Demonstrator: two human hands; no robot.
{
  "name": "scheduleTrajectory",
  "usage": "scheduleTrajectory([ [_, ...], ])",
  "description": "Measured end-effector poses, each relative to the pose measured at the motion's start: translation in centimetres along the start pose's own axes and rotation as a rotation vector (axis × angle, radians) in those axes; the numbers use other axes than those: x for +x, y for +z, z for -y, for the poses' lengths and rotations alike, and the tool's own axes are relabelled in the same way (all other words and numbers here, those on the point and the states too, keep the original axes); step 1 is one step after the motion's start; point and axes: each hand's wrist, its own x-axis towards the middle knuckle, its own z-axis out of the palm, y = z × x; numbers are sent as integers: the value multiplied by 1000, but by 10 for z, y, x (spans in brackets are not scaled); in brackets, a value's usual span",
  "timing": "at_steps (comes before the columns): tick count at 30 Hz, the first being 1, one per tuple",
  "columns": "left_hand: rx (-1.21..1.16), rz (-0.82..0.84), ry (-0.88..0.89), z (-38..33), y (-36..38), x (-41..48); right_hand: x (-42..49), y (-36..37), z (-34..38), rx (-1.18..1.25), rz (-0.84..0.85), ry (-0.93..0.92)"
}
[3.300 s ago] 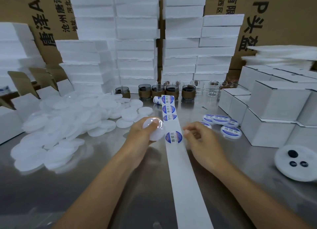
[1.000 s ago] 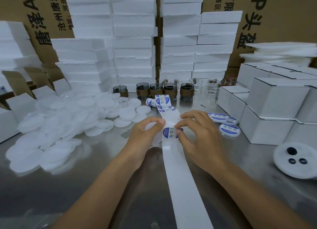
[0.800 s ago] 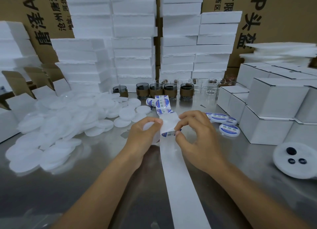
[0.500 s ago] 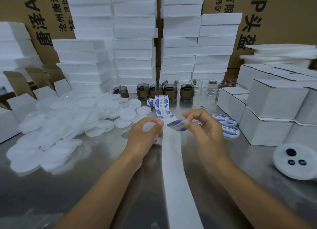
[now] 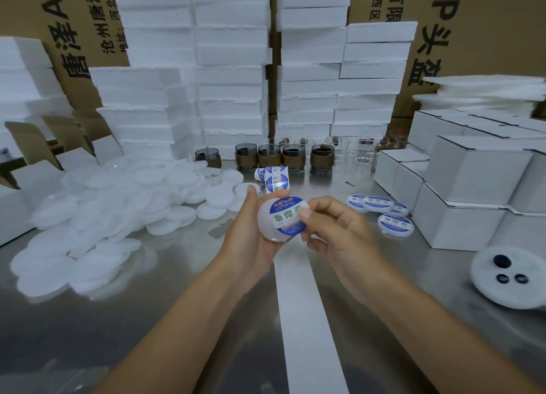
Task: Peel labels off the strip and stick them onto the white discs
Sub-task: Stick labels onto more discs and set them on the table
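Steel surface (image 5: 147,305) backs onto stacked foam blocks (image 5: 230,68) and cardboard cartons (image 5: 487,24). White boxes (image 5: 472,172) stand right, loose white discs (image 5: 103,210) heap left, and labelled discs (image 5: 381,204) lie right of centre. Lengthwise, the strip (image 5: 307,319) runs from the near edge to its roll (image 5: 276,178) beyond the hands. The left grip (image 5: 251,240) curls round one disc (image 5: 267,225) above the strip, face toward the camera. Its label (image 5: 288,216) reads upright, slightly tilted. The right grip (image 5: 339,234) pinches the label's right edge.
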Motion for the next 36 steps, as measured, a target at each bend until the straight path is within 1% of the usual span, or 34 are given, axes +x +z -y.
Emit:
scheduleTrajectory([
  [6,4,76,-29,4,1,-1,1,1,-3,-86,-69,48],
  [15,183,91,-58,5,4,-1,0,3,2,-94,-193,91],
  [20,238,93,13,7,6,-7,-2,3,2,-112,-190,99],
  [24,234,130,32,8,4,-8,-2,3,2,-128,-191,96],
  [36,197,185,17,7,3,-7,0,3,-2,-85,-204,88],
])
